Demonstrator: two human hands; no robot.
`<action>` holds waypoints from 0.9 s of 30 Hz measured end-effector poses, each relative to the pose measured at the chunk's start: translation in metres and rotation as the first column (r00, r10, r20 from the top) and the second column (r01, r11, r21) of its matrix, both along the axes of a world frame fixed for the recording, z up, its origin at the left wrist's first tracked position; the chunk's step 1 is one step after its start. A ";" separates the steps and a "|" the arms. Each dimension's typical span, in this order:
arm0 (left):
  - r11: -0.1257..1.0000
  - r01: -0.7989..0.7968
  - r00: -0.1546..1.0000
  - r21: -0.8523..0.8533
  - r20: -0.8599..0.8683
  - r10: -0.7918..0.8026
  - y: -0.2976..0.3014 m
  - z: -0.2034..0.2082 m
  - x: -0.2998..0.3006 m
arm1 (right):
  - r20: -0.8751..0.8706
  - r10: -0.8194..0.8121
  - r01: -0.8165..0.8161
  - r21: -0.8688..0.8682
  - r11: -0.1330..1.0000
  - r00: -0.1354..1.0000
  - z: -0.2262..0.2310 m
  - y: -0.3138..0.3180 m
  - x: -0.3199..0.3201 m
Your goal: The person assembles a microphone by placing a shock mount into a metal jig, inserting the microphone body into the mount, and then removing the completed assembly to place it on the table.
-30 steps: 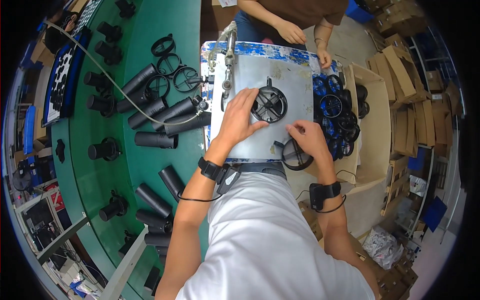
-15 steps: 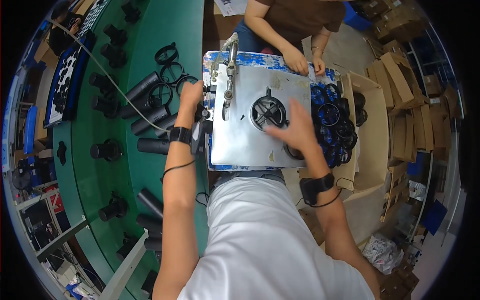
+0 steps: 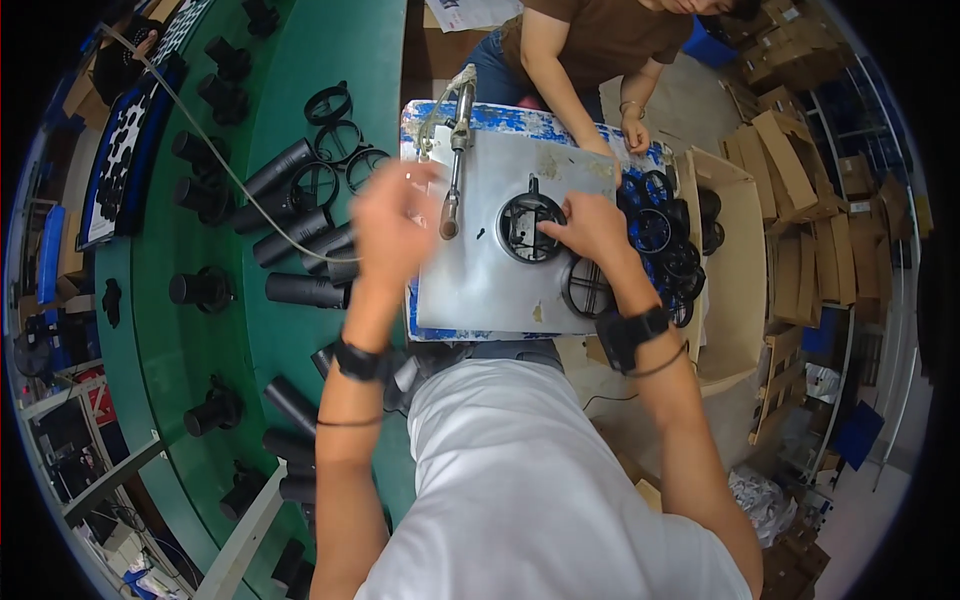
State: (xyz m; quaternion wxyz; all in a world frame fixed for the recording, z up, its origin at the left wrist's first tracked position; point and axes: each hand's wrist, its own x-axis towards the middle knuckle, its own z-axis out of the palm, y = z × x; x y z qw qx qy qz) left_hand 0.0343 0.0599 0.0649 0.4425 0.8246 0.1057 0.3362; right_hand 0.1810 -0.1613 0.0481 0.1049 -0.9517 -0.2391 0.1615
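Observation:
A black spoked ring with a short tab at its far side sits at the middle of a flat metal plate. My right hand is on its right rim, thumb over the inside and fingers at the outer edge, closed on it. A second black ring lies near the plate's right edge, partly covered by my right forearm. My left hand, smeared by motion, is raised at the plate's left edge, beside a metal cylinder with a rod. Whether its fingers hold anything is unclear.
Black tubes and rings lie on the green bench at left. More black rings are piled right of the plate, beside an open carton. Across the plate a co-worker's arm reaches toward that pile.
My left hand has come off the fitting at the plate's left edge. My right hand has closed on the middle ring's rim. The co-worker's hand has moved toward the piled rings.

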 end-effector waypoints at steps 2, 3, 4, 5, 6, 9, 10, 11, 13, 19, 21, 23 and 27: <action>0.889 0.377 0.924 0.261 -0.171 -0.342 -0.052 -0.006 -0.012 | 0.094 0.144 -0.121 -0.220 0.968 0.985 0.002 0.018 0.001; 0.844 0.440 0.889 0.308 -0.285 -0.360 -0.069 -0.023 -0.007 | 0.067 0.198 -0.166 -0.328 0.930 0.978 0.002 0.026 0.003; 0.737 0.545 0.798 0.399 -0.517 -0.310 -0.077 -0.037 0.002 | 0.037 0.244 -0.204 -0.432 0.878 0.969 0.003 0.033 0.005; 0.708 0.554 0.789 0.439 -0.547 -0.278 -0.081 -0.060 0.010 | 0.030 0.267 -0.227 -0.442 0.868 0.963 0.004 0.037 0.005; 0.712 0.549 0.792 0.438 -0.545 -0.275 -0.076 -0.068 0.015 | 0.031 0.273 -0.231 -0.445 0.865 0.962 0.004 0.041 0.006; 0.661 0.615 0.769 0.430 -0.512 -0.382 -0.068 -0.088 0.021 | -0.009 0.254 -0.224 -0.501 0.836 0.967 -0.001 0.051 0.010; 0.673 0.606 0.775 0.424 -0.505 -0.379 -0.068 -0.094 0.024 | -0.009 0.264 -0.232 -0.511 0.828 0.964 -0.004 0.049 0.010; 0.632 0.623 0.771 0.462 -0.499 -0.396 -0.065 -0.095 0.027 | 0.022 0.308 -0.258 -0.488 0.833 0.951 -0.006 0.046 0.012; 0.602 0.630 0.771 0.492 -0.489 -0.408 -0.066 -0.100 0.027 | 0.051 0.362 -0.296 -0.475 0.829 0.931 -0.011 0.040 0.017; 0.709 0.478 0.878 0.518 -0.314 -0.363 -0.076 -0.105 0.019 | 0.102 0.353 -0.291 -0.382 0.877 0.930 -0.009 0.031 0.026; 0.686 0.543 0.834 0.485 -0.406 -0.373 -0.073 -0.097 0.019 | 0.095 0.348 -0.294 -0.362 0.885 0.933 -0.011 0.027 0.028; 0.701 0.531 0.842 0.476 -0.392 -0.371 -0.071 -0.102 0.013 | -0.003 0.286 -0.279 -0.233 0.932 0.958 -0.002 0.009 0.027; 0.868 0.416 0.896 0.272 -0.286 -0.340 -0.067 -0.086 -0.018 | 0.052 0.091 -0.103 0.334 0.937 0.994 -0.012 -0.080 -0.011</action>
